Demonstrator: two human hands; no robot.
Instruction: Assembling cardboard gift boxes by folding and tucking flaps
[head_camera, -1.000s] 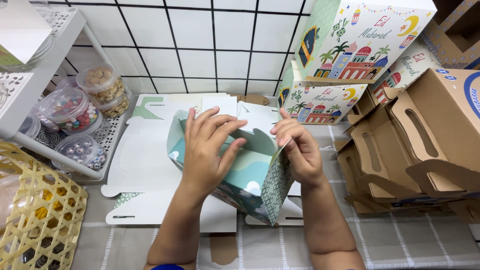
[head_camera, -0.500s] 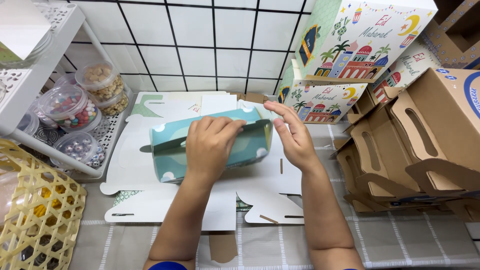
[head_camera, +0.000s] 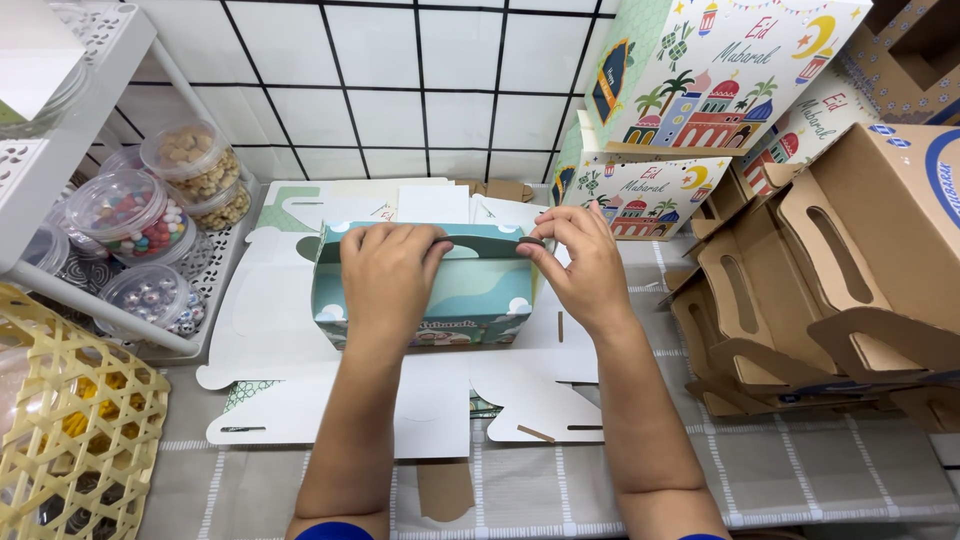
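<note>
Teal box held at its top edge.
The box (head_camera: 425, 290) is pinched closed-fingered by the left hand (head_camera: 388, 270) and right hand (head_camera: 580, 268), over flat sheets (head_camera: 300, 400) on the counter (head_camera: 800, 470).

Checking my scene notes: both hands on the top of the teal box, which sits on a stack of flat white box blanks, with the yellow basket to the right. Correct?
One thing is wrong: the yellow basket is at the left, not the right. The head view shows it. The rest holds: left hand and right hand on top of the teal box, which sits on the flat white box blanks.
</note>
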